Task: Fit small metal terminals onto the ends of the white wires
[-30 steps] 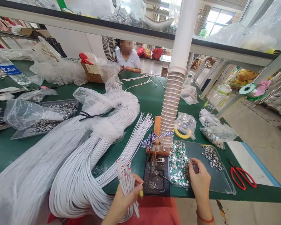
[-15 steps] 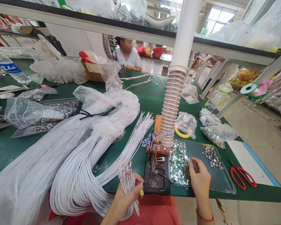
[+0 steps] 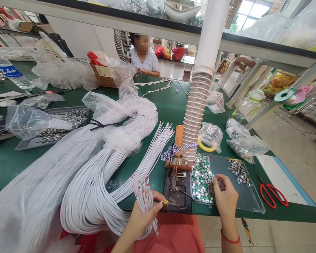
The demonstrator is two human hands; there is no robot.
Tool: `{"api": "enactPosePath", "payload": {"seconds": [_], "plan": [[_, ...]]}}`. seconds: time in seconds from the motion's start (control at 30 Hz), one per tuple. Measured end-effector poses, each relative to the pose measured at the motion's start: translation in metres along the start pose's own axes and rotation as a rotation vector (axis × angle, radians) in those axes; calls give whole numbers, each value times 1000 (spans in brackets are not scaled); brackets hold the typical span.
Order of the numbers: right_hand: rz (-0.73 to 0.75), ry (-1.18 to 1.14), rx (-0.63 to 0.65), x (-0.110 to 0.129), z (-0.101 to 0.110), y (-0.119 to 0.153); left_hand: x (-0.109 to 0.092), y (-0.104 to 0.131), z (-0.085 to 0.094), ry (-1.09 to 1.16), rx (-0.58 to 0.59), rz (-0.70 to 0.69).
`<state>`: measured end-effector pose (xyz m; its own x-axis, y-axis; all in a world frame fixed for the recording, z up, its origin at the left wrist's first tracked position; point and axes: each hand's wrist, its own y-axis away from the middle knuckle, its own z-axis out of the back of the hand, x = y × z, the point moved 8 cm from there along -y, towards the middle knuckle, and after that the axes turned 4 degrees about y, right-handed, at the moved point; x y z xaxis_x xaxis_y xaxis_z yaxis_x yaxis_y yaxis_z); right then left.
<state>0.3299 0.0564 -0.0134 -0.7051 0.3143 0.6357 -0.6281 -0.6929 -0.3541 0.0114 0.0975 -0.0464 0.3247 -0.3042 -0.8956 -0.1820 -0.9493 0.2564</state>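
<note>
White cables (image 3: 144,196), red-tipped, sit bunched in the left hand (image 3: 143,217) in the head view, low at the front edge of the bench (image 3: 171,103); hand clamped around the bunch. Small yellow item (image 3: 165,202) at its fingertips, too small to identify. Right hand (image 3: 228,195) is over the tray (image 3: 249,202), beside green boards (image 3: 201,172), thumb and finger close together; can't tell whether they grip anything. Metal connectors (image 3: 239,172) piled in same tray, red-handled scissors (image 3: 274,195) just right of it. Big cable coil (image 3: 86,196) lies left of the left hand. Writing: water bottle (image 3: 9,72) has blue label, white characters, not readable. Carton (image 3: 102,79) carries pale label, print too small. Plastic bag (image 3: 26,121) at left shows white label, illegible.
</note>
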Motion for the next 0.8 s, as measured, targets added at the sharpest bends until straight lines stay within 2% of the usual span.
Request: {"api": "enactPosePath", "payload": {"seconds": [0.33,0.5,0.8], "plan": [[5,35,14,1,1,-1,2,-7,4,-31,55,-85],[23,36,1,4,1,-1,9,-5,6,-13,42,-35],[51,33,-2,5,2,-1,2,-1,1,30,41,-25]]}}
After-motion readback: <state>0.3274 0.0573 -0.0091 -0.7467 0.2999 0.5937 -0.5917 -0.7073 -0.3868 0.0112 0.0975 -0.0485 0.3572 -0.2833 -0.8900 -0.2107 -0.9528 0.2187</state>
